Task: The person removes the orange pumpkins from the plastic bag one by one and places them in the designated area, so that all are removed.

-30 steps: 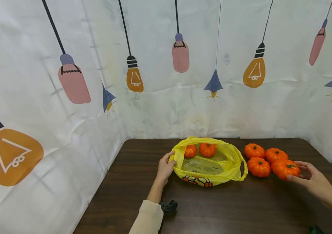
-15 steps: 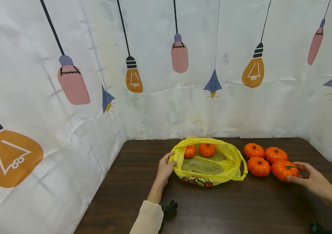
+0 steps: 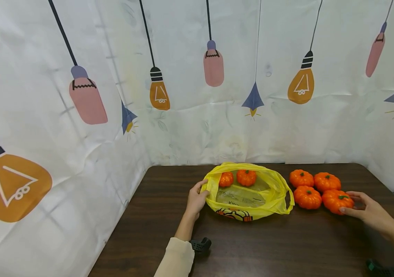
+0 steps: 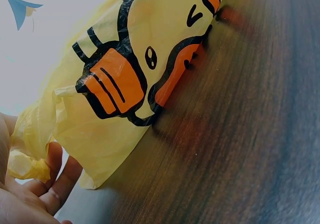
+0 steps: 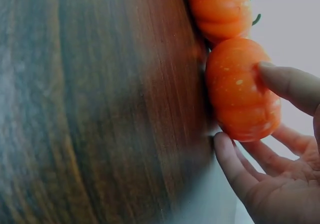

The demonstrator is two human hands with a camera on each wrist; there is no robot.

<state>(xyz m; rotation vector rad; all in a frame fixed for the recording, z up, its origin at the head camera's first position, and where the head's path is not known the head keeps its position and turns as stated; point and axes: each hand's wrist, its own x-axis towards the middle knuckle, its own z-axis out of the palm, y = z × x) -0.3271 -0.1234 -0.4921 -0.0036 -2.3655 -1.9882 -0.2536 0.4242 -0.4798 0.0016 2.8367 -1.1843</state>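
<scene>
A yellow plastic bag [image 3: 269, 209] with a printed cartoon duck face [image 4: 165, 49] lies with its mouth wide on the table. Two small orange pumpkins [image 3: 246, 177] show inside it. My left hand [image 3: 195, 198] pinches the bag's left rim, where some of the film bunches between thumb and fingers in the left wrist view. At the right, my right hand [image 3: 370, 211] holds a green-stemmed orange pumpkin [image 5: 242, 89] by its side, thumb on one face and fingers round the other. This pumpkin is the nearest and rightmost of a cluster and looks level with the tabletop.
Three more orange pumpkins [image 3: 307, 197] sit close together between the bag and my right hand. The dark wooden table [image 3: 273, 246] meets a white curtain [image 3: 197, 134] printed with lamps at the back and left. Dark camera straps [image 3: 201, 245] circle the wrists.
The pumpkin in my right hand has shifted very slightly down and left, with the hand keeping its hold. My left hand and the bag stay in place.
</scene>
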